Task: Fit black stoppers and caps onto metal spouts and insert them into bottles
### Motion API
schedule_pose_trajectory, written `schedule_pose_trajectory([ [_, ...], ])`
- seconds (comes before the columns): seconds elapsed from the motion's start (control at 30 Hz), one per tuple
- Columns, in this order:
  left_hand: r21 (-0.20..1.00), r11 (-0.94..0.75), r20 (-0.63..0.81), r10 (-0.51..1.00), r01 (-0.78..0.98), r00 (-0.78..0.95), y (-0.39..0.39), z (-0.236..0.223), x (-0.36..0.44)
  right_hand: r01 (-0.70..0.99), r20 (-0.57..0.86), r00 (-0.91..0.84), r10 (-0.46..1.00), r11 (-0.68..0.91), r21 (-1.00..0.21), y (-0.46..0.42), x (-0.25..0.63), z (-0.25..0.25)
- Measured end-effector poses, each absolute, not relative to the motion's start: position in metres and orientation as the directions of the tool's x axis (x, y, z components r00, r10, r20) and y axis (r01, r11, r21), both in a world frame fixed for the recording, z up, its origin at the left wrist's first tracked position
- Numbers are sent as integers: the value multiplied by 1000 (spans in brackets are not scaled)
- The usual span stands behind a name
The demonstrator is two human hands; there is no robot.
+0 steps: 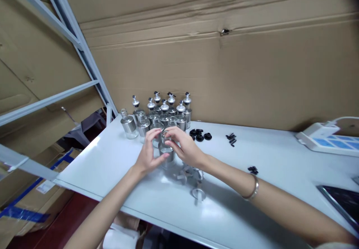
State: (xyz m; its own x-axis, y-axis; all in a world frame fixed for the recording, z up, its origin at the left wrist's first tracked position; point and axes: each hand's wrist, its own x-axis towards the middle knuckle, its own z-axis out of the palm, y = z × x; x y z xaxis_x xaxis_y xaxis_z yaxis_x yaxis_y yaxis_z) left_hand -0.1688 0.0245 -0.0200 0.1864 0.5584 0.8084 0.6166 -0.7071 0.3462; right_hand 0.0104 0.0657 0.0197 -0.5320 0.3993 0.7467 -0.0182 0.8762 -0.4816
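Both my hands are at a glass bottle [167, 152] with a metal band, upright on the white table. My left hand [148, 154] curls round its left side, thumb across the front. My right hand [185, 148] closes over the neck from the right; its fingers partly hide the mouth. Behind stand several similar bottles without tops, among them one bottle [129, 125] at the left end. Farther back, several bottles carry silver pourer tops with black tips, such as this pourer top [187, 98]. Loose silver pourer parts [198, 193] lie just below my right wrist, slightly blurred.
Black round stoppers [199, 137] and small black pieces [231, 140] lie right of the bottles, with more black pieces [252, 170] nearer. A white power strip [331, 140] and a dark-screened device [342, 204] are at right. Cardboard [238, 77] rises behind; a metal rack [81, 43] stands left.
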Motion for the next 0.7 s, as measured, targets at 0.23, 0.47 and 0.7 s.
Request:
schedule_pose_trajectory([
  [0.23, 417, -727, 768, 603, 546, 216, 25, 19, -111, -46, 838, -377, 394, 896, -442, 50, 44, 58],
  [0.47, 228, -818, 841, 439, 529, 316, 25, 49, -55, 8, 798, -154, 583, 808, -589, 34, 115, 60],
  [0.7, 556, -422, 818, 428, 716, -383, 41, -9, -160, 185, 719, -37, 694, 712, -677, 43, 160, 18],
])
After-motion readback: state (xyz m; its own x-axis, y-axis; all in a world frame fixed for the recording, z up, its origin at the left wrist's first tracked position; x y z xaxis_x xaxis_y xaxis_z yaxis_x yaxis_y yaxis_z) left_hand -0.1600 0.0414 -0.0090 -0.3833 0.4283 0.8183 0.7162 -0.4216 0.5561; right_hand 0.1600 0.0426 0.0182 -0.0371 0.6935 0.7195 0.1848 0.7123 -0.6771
